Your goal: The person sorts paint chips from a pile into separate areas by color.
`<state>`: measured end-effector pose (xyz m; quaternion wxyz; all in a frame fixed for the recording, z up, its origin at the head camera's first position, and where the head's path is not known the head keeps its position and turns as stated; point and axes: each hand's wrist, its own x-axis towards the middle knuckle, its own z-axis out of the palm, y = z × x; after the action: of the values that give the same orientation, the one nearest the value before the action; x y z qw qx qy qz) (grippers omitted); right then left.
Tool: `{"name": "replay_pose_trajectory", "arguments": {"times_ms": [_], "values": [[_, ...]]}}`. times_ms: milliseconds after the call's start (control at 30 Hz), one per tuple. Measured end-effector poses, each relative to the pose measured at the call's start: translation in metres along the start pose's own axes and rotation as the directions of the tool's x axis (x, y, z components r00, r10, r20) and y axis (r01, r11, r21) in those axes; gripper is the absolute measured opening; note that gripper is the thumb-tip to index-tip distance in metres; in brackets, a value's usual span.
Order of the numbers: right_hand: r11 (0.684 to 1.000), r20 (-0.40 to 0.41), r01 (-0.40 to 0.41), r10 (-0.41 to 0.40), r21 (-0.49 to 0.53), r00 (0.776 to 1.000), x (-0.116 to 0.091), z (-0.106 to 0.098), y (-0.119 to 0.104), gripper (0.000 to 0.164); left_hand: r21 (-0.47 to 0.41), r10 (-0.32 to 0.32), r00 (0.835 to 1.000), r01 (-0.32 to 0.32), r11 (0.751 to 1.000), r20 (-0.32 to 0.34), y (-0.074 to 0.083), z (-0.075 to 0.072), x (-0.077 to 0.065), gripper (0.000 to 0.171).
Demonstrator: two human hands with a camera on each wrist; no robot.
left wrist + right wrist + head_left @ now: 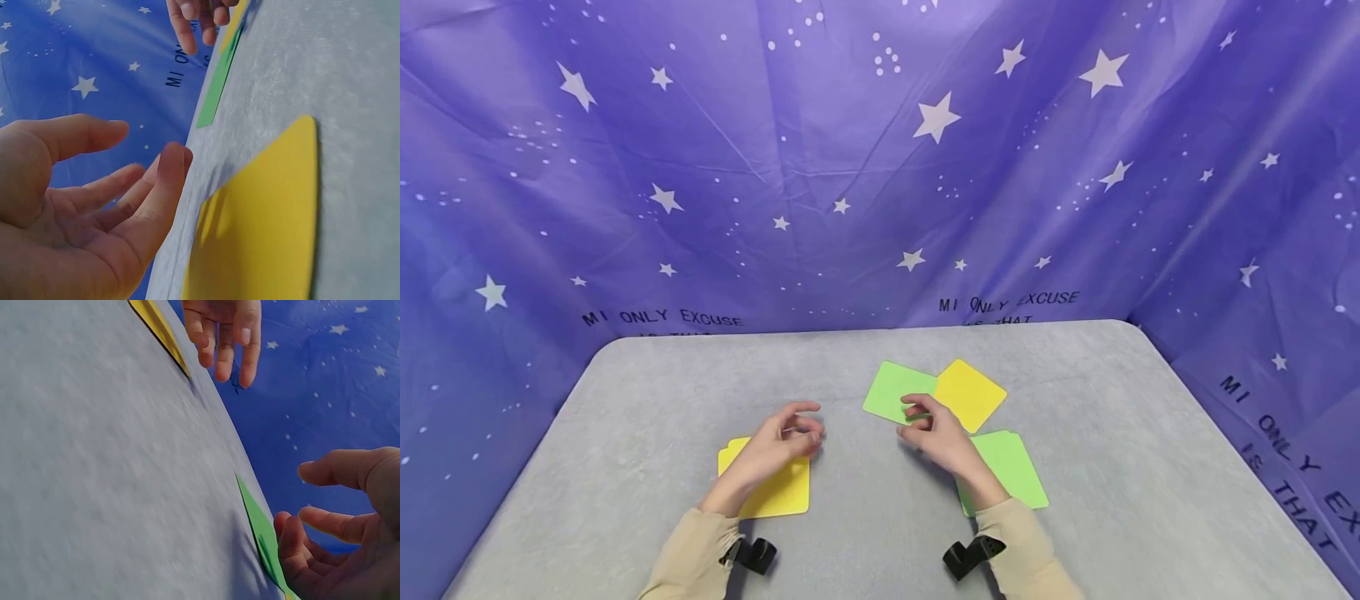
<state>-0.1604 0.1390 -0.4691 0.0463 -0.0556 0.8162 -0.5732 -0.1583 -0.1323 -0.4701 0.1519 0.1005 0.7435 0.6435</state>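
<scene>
My left hand [786,439] hovers above a small stack of yellow cards [782,492] on the left of the table. In the left wrist view its fingers are relaxed, with a gap between thumb and fingertips and nothing held. My right hand [936,429] hangs in the air, fingers loosely bent, over the lower edge of a single green card [887,387]. Touching that card's right side lies a yellow card [970,396], turned at an angle. Under my right wrist sits a stack of green cards [1011,471], partly hidden by the forearm.
The grey table [647,392] has rounded far corners. A purple-blue curtain [820,150] with white stars and printed words hangs behind it and along both sides. Each wrist wears a black camera mount [973,557] over a beige sleeve [1030,554].
</scene>
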Motion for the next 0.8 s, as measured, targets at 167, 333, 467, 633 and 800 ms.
{"name": "replay_pose_trajectory", "arguments": {"times_ms": [167, 333, 467, 633, 800], "values": [[1.000, -0.030, -0.009, 0.009, 0.000, 1.000, 0.002, -0.014, 0.004, 0.045, -0.007, -0.026, 0.999, 0.026, 1.000, -0.035, 0.005, 0.007, 0.018, 0.055], [1.000, -0.043, -0.019, 0.020, 0.024, 0.999, 0.002, -0.024, 0.006, 0.047, -0.005, -0.032, 0.999, 0.031, 0.999, -0.035, 0.007, 0.014, 0.035, 0.056], [0.998, -0.045, -0.038, 0.040, 0.041, 0.998, 0.002, -0.030, 0.007, 0.049, -0.020, -0.048, 0.998, 0.047, 0.999, -0.041, 0.007, 0.020, 0.049, 0.055], [0.997, -0.063, -0.077, 0.079, 0.030, 0.995, 0.003, -0.036, 0.009, 0.051, -0.018, -0.046, 0.998, 0.045, 0.999, -0.045, 0.009, 0.025, 0.066, 0.056], [0.994, -0.071, -0.112, 0.112, 0.001, 0.991, 0.004, -0.038, 0.011, 0.055, -0.011, -0.049, 0.998, 0.048, 0.999, -0.030, 0.009, 0.029, 0.080, 0.055]]}}
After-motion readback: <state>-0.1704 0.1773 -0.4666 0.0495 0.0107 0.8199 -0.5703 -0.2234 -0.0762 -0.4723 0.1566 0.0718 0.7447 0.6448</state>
